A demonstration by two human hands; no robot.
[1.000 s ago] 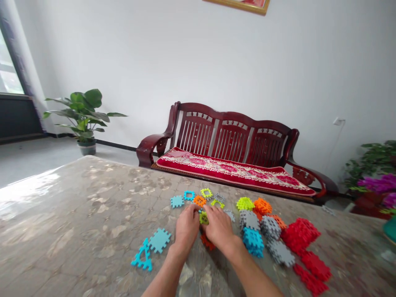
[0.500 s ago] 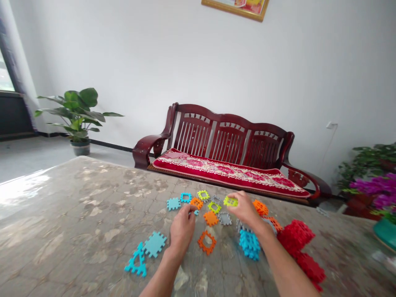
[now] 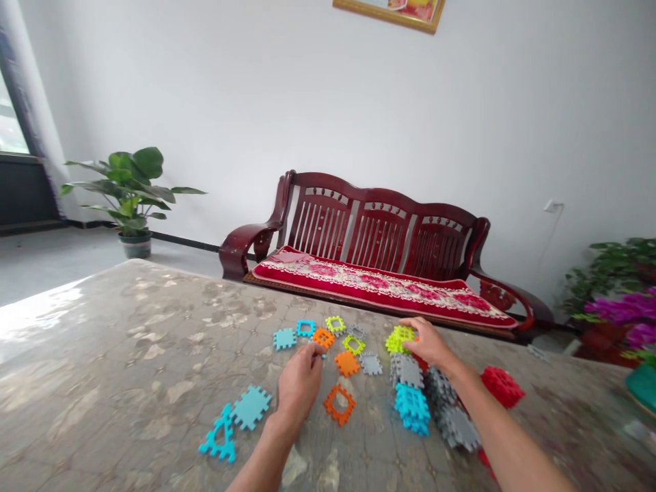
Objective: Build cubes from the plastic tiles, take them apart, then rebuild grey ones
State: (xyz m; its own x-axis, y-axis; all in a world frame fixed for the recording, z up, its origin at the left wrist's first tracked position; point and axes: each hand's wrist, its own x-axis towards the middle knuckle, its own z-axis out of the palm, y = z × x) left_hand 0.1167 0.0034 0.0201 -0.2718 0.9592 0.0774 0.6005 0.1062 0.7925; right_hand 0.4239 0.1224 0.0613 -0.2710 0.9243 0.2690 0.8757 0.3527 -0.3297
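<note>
On the patterned table [image 3: 128,383], my left hand [image 3: 300,376] curls beside the orange window piece [image 3: 323,337]; its grip is hidden. My right hand [image 3: 428,345] has carried a lime piece over to the lime stack [image 3: 398,339], fingers around the edge, pinching or not I can't tell; like now sits with like. Nothing readable, even on the framed picture [image 3: 404,4].

A glossy dark-red slatted wooden bench [image 3: 385,231] bears a long red-and-white floral cloth [image 3: 376,279]. Left of the bench stands a broad-leaved green potted plant [image 3: 134,195]; above the bench, a rectangular gold-framed picture [image 3: 392,14]; right of it, purple flowers [image 3: 622,307].
</note>
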